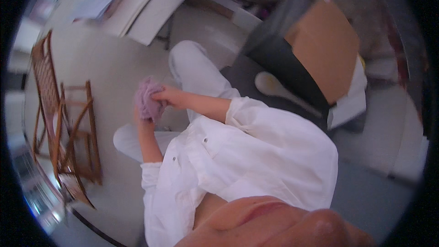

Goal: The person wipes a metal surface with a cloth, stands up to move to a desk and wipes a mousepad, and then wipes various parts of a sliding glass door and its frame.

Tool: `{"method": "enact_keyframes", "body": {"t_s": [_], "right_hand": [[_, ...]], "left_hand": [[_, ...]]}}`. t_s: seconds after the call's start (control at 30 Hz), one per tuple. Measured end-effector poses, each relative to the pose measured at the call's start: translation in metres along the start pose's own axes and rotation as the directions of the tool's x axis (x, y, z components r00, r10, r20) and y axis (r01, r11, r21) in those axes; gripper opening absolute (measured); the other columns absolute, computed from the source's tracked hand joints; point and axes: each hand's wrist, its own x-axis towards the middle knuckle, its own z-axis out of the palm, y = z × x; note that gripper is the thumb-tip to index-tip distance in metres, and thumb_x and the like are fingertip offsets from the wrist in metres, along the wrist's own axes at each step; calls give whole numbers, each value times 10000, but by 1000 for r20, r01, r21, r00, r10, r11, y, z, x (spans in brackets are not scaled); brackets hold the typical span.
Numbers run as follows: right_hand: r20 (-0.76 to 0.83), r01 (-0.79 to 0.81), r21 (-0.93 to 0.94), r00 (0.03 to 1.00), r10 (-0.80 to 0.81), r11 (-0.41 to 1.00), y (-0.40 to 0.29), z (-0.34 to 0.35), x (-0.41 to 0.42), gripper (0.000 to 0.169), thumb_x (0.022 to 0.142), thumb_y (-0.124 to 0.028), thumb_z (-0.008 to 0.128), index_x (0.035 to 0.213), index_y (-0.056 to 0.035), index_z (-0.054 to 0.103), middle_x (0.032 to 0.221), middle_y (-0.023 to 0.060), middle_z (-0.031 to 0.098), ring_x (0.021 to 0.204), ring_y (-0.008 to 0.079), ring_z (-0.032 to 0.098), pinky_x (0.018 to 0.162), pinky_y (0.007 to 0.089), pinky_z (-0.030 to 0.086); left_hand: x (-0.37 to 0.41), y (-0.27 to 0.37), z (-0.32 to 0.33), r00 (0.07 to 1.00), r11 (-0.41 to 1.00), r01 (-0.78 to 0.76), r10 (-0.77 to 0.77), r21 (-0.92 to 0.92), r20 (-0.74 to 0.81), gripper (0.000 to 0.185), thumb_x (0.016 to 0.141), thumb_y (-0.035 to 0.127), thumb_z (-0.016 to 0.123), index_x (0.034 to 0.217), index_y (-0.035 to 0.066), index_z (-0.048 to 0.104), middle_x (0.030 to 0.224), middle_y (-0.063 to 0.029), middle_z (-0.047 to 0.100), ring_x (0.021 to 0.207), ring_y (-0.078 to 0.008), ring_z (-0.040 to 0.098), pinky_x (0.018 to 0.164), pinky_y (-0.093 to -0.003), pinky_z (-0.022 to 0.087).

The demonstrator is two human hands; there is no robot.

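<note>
A crumpled pinkish-purple cloth (149,98) is bunched between my two hands, out in front of my body and above the floor. My right hand (172,96) grips its right side, with the thumb lying over the folds. From below and the left, my left hand (140,117) holds the same cloth; most of its fingers are hidden behind the fabric. The cloth and the hands are somewhat blurred. Both forearms come out of white sleeves, above my light-coloured trousers (195,67).
To my right, a white paddle-shaped object (269,84) lies on a dark surface beside a dark box-like object (277,49) and a brown cardboard panel (325,49). A wooden chair with a woven back (48,79) stands at left. A white table (151,24) is ahead.
</note>
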Motion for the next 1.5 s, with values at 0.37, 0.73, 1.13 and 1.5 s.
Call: {"method": "enact_keyframes", "body": {"t_s": [0.37,0.73,1.13,1.5], "right_hand": [[8,-266,-78,963,268,961,15,-6,45,417,852,-347,500,1157,-63,478,1108,61,551,1037,194,523,916,345,398],[-187,-676,-3,724,664,737,91,-60,99,523,845,-444,475,1210,-70,448,1158,90,534,1054,245,516,930,382,392],[-169,-948,101,282,944,302,20,35,101,533,828,-488,483,1153,-66,508,1059,118,589,957,256,568,863,397,450],[-162,-849,-190,522,837,493,-49,272,223,596,851,-554,368,1231,-102,446,1228,87,491,1115,250,480,958,412,370]], "left_hand": [[-88,-51,50,661,-248,371,-606,-895,443,373,891,383,421,1157,131,492,1045,-15,564,909,-150,556,735,-335,484],[-124,-92,160,582,-203,506,-637,-838,505,448,890,364,438,1253,105,404,1173,-76,514,1048,-230,517,848,-373,447],[-117,-62,-31,423,-563,642,-307,-521,853,303,864,284,459,1003,48,590,938,-75,614,787,-205,575,677,-336,474],[-164,-135,-158,488,-265,270,-791,-926,369,325,887,296,464,1092,65,564,976,-61,610,823,-150,575,662,-285,469]]}}
